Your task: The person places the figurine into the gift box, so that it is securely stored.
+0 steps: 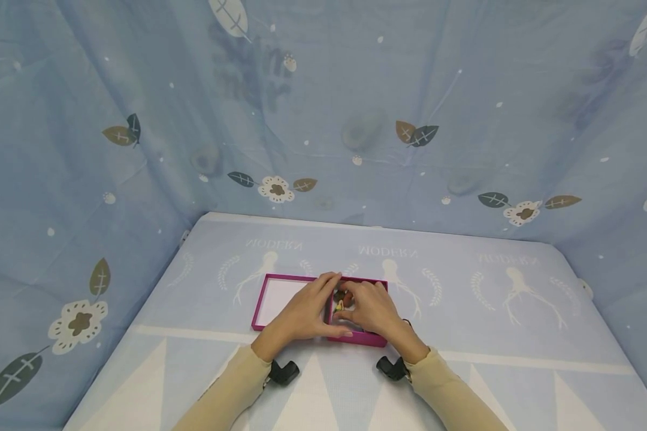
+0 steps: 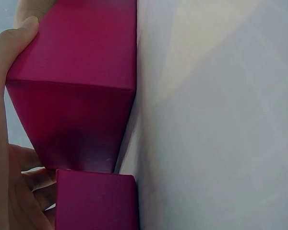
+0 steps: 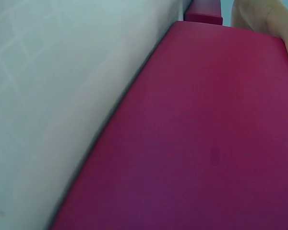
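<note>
A magenta box (image 1: 358, 339) stands on the table with its top uncovered. My left hand (image 1: 304, 308) spans its left side, thumb at the front rim and fingers toward the back. In the left wrist view the thumb lies over the upper edge of the box (image 2: 86, 48). My right hand (image 1: 372, 306) reaches into the box from the right, fingers bent. Between the hands, a brown rounded item (image 1: 348, 297) and a small yellow piece (image 1: 339, 306) show inside. Whether the right fingers pinch one of them I cannot tell.
Left of the box lies a shallow magenta-rimmed lid (image 1: 259, 310) with a white inside, partly behind my left hand. A pale blue patterned cloth (image 1: 463, 311) covers the table. Blue printed curtains (image 1: 323, 108) enclose the back and sides.
</note>
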Demonstrator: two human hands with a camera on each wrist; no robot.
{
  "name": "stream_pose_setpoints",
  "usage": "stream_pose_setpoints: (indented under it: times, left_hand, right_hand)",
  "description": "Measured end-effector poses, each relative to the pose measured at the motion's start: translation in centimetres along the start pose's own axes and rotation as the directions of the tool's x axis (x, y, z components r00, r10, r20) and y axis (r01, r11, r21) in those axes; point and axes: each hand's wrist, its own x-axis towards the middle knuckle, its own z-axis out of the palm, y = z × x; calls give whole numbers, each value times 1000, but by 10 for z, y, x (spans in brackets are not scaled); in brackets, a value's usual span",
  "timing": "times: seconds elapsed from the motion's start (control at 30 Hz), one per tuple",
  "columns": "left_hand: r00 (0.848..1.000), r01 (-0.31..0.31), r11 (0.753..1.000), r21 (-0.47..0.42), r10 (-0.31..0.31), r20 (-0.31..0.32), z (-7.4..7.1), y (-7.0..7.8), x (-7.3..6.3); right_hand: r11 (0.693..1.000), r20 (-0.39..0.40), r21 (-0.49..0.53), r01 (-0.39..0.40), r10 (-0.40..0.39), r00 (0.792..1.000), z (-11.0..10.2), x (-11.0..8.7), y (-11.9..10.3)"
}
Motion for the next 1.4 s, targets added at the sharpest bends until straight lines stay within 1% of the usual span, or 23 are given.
stream_pose_setpoints:
  times: [0.23, 0.5, 0.73, 0.83, 0.93, 1.13, 1.27, 1.4]
  left_hand:
    - [1000, 6, 1000, 5, -6, 0, 1, 1, 0]
    - [1000, 8, 1000, 22, -8, -5, 2, 1, 2]
    - [1000, 16, 1000, 19, -16, 7, 4, 1, 3]
    - [1000, 24, 1000, 14, -24, 18, 3, 1, 3]
    - [999, 31, 999, 6, -31, 25, 2, 2, 2]
    - [999, 28, 1000, 0, -28, 16, 0, 3, 3]
    - [999, 31, 999, -9, -31, 16, 1, 3, 3]
    - [999, 37, 999, -17, -37, 14, 0, 1, 2]
  right_hand:
    - [1000, -16, 30, 3, -3, 1000, -7, -3, -1]
    - [996, -78, 91, -7, 14, 997, -29, -13, 1]
    - [997, -147, 77, -23, 34, 989, -46, -31, 17]
    - [995, -154, 90, -39, 53, 987, -53, -42, 27]
    - [992, -142, 122, -38, 56, 988, -61, -55, 39]
    - [982, -99, 188, 30, -11, 995, -75, -78, 73]
    - [975, 3, 222, 15, -16, 1000, -78, -93, 88]
    - [967, 136, 253, -14, -22, 990, -79, -102, 96]
